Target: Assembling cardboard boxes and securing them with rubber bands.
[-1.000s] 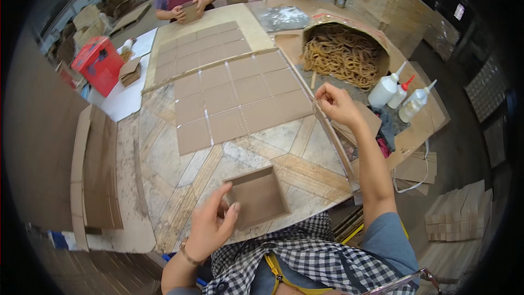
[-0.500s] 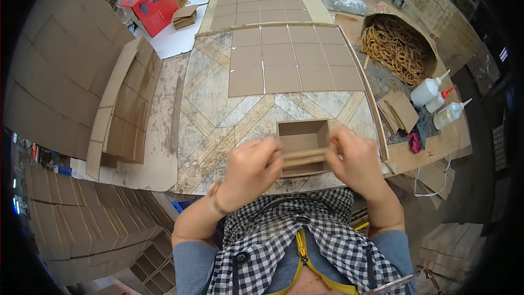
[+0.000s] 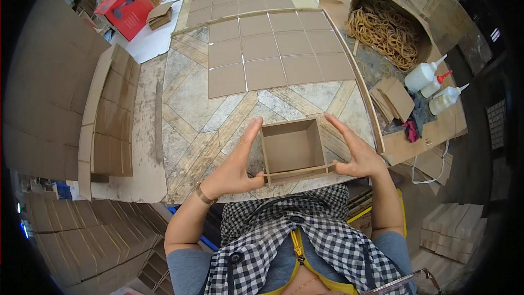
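The small open cardboard box [image 3: 295, 145] sits at the near edge of the patterned tabletop [image 3: 188, 112], between the left hand [image 3: 232, 168] and the right hand [image 3: 359, 155]. Both hands have their fingers spread wide, thumbs well apart from the index fingers, with a tan rubber band [image 3: 301, 172] stretched thumb to thumb across the box's near end. Beyond lies a grid of flat cardboard panels [image 3: 262, 41].

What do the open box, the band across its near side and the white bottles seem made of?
Box: probably cardboard, matte plain brown, with thin flat walls. Band: likely rubber, dull tan, judging by how taut it looks. Bottles: apparently plastic, smooth and whitish, with tapered nozzles.
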`<state>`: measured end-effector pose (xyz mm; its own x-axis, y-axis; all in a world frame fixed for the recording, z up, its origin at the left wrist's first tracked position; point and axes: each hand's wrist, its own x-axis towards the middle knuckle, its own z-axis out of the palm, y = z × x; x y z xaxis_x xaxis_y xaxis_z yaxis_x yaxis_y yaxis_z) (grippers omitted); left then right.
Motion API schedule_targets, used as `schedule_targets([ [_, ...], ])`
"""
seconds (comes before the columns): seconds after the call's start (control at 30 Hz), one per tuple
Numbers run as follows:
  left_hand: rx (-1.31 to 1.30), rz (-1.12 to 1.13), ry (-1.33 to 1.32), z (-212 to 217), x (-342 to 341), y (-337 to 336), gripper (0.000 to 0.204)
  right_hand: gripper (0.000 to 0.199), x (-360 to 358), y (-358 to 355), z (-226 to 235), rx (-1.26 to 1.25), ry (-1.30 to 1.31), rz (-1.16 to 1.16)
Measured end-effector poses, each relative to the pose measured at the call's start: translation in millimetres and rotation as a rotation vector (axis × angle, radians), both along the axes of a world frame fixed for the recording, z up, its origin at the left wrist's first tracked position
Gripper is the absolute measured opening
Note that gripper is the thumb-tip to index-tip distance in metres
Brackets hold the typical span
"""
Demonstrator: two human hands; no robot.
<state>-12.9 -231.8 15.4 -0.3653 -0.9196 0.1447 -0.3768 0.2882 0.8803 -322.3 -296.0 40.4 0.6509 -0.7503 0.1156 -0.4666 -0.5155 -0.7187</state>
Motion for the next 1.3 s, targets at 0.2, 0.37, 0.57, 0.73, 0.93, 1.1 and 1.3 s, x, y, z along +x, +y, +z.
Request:
schedule_targets([
  [0.2,0.038,0.120,0.214,-18,1,-12,0.080,0.064,19,-26,-24,-0.032,-0.239,0.048],
  [0.37,-0.129,0.236,0.261,-33,-1,-37,0.048,0.032,44,-34,-45,0.038,-0.509,-0.225],
  [0.57,-0.100,0.111,0.216,-20,7,-60,0.024,0.023,47,-53,-47,0.413,-0.606,-0.187],
  [0.73,0.368,-0.047,0.458,-28,14,-68,0.031,0.026,38,-76,-39,0.679,-0.390,-0.011],
  [0.93,0.157,-0.140,0.225,-29,29,-41,0.048,0.060,7,-44,-58,0.490,-0.401,0.040],
  [1.1,0.126,0.098,0.376,-37,-7,-19,0.080,0.096,43,1,-51,0.507,-0.654,-0.097],
  [1.3,-0.018,0.293,0.513,-17,-50,-3,0.079,0.082,68,32,-23,0.500,-0.834,-0.112],
])
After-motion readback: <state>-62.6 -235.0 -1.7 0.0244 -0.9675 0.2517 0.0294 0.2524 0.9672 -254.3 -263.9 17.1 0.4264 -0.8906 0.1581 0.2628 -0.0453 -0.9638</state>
